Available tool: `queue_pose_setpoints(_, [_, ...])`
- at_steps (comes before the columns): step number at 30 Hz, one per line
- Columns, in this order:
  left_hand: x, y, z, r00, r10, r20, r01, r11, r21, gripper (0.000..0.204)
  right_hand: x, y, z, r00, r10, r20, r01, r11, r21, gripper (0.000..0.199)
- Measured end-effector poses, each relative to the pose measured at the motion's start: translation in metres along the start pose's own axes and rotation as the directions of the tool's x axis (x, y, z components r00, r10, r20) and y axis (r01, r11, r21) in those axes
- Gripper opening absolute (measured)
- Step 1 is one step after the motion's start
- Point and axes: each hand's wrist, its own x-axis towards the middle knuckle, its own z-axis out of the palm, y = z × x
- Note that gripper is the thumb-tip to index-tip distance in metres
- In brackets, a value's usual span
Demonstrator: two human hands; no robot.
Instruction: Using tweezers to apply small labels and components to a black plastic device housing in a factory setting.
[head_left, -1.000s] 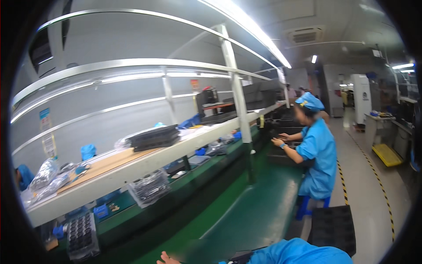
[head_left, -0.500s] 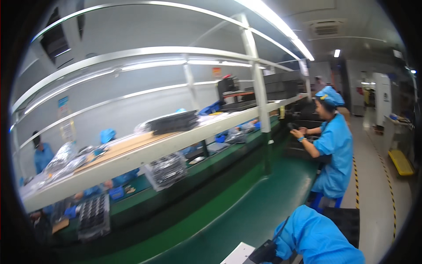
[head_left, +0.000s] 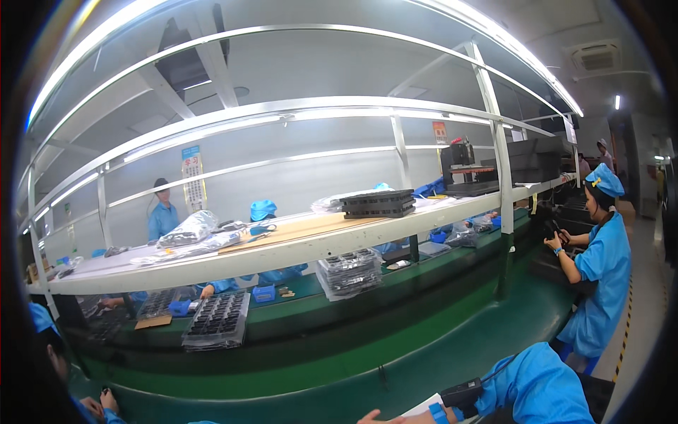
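My right arm, in a blue sleeve, enters at the lower right with a black device (head_left: 462, 395) and cable on the forearm and a blue strap (head_left: 439, 413) round the wrist. At the lower edge my right hand (head_left: 381, 418) is partly cut off; the finger that shows is stretched out, and I see nothing held in it. A white flat-edged thing (head_left: 424, 405) shows just behind the wrist, close to the green bench (head_left: 339, 399). My left hand is out of view.
Across the bench runs a white-framed shelf (head_left: 282, 271) with black trays (head_left: 378, 203) and plastic bags (head_left: 191, 230). Below it, filled trays (head_left: 217, 318) line a green conveyor. At right a co-worker (head_left: 600, 261) holds a small dark thing; another person's hands (head_left: 102, 404) show lower left.
My view has swung left, so the shelf and the co-worker sit further right. My right wrist and part of the hand have come into sight at the lower edge.
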Motion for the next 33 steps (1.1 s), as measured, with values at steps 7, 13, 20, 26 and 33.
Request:
queue_pose_setpoints(7, [0.003, -0.042, 0.002, 0.920, 0.219, -0.325, -0.139, 0.958, 0.252, 0.073, 0.005, 0.011, -0.038, 0.968, 0.063, 0.242, 0.060, 0.881, -0.470, 0.061])
queue_pose_setpoints(13, [-0.025, -0.019, -0.053, 0.953, -0.138, -0.271, 0.262, 0.825, 0.501, 0.071, 0.028, 0.013, -0.060, 0.907, 0.300, 0.296, -0.090, 0.824, -0.560, 0.069])
queue_pose_setpoints(20, [-0.044, -0.037, -0.066, 0.955, -0.125, -0.268, 0.279, 0.678, 0.680, 0.074, 0.045, 0.057, -0.074, 0.911, 0.237, 0.337, 0.118, 0.633, -0.765, 0.055])
queue_pose_setpoints(26, [-0.039, -0.050, -0.042, 0.996, 0.018, -0.087, 0.054, 0.659, 0.750, 0.082, 0.045, 0.068, -0.066, 0.952, -0.093, 0.291, 0.281, 0.643, -0.712, 0.051])
queue_pose_setpoints(33, [-0.012, -0.005, -0.057, 0.995, 0.093, -0.038, -0.038, 0.704, 0.710, 0.068, 0.063, 0.088, -0.039, 0.757, -0.652, 0.051, 0.541, 0.581, -0.607, 0.049])
